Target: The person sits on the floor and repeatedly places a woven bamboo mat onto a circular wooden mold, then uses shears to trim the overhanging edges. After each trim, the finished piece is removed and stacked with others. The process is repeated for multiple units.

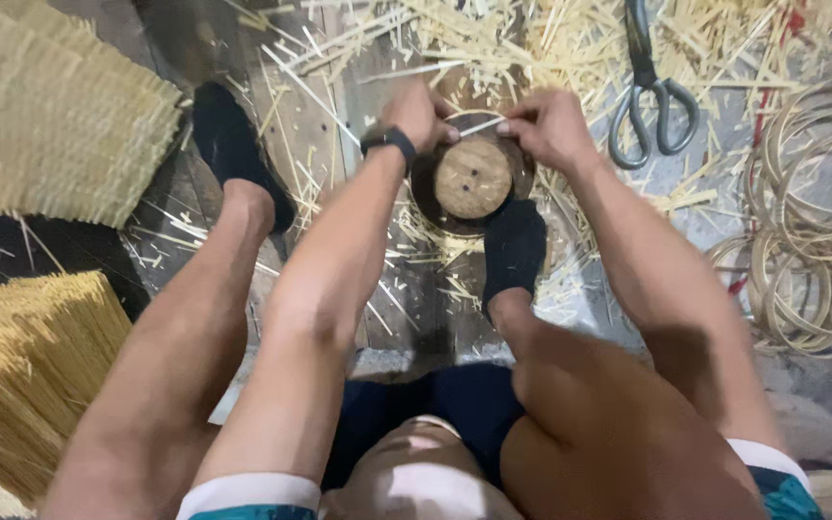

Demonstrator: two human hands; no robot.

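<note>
A round wooden disc (474,178) sits on a darker round form on the floor, just above the toe of my right foot in a black sock (512,252). My left hand (418,114) and my right hand (551,125) are both above the disc's far edge. Between them they pinch a thin pale bamboo strip (479,125), each hand closed on one end. A black watch (389,141) is on my left wrist. My left foot (233,154), also in a black sock, rests to the left.
Large metal scissors (652,96) lie at the upper right among loose bamboo slivers (493,39). A pile of bamboo rings (816,212) lies at the right. Woven mats (50,116) are stacked at the upper left, and a bundle of thin sticks (21,366) at the lower left.
</note>
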